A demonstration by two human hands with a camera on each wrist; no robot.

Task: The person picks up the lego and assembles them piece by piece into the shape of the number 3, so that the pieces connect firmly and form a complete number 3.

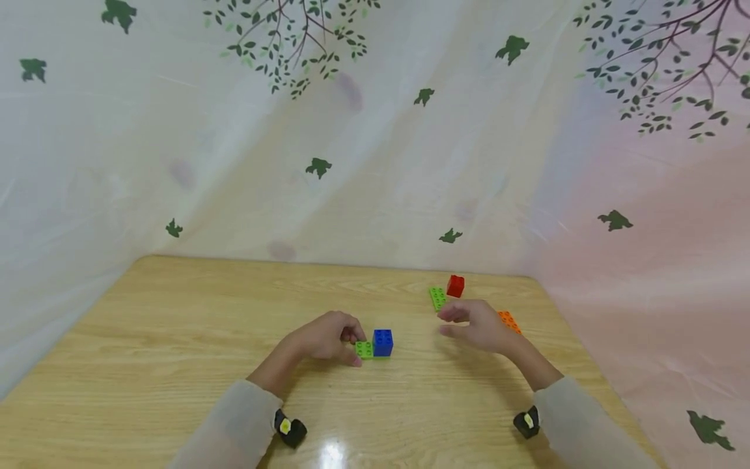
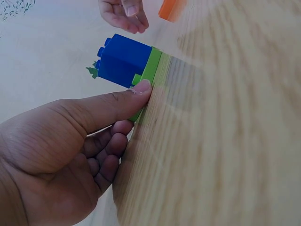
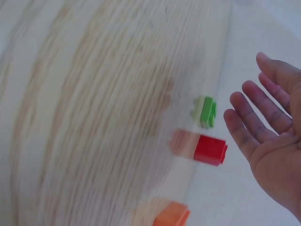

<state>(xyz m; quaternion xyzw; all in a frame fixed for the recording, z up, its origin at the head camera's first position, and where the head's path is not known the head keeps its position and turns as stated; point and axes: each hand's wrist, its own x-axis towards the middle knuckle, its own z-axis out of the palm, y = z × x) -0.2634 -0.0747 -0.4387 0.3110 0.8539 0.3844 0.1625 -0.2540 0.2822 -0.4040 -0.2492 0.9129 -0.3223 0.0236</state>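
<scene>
My left hand (image 1: pixel 329 335) pinches the left end of a flat lime-green toy brick (image 1: pixel 364 350) between thumb and fingers. On that brick's right end sits a tall blue toy brick (image 1: pixel 383 342), and in the left wrist view the blue brick (image 2: pixel 124 59) stands just beyond my thumb. My right hand (image 1: pixel 477 324) is above the table, fingers loosely extended and holding nothing. Nearest to it lie a second flat green brick (image 1: pixel 437 298) and a red brick (image 1: pixel 456 286). In the right wrist view the red brick (image 3: pixel 210 149) is apart from the fingers.
An orange brick (image 1: pixel 510 321) lies on the wooden table (image 1: pixel 176 339) beyond my right wrist, partly hidden by it. A pale cloth (image 1: pixel 263 163) with leaf patterns hangs behind the table and along its sides. Each sleeve cuff carries a small black device (image 1: pixel 290 428).
</scene>
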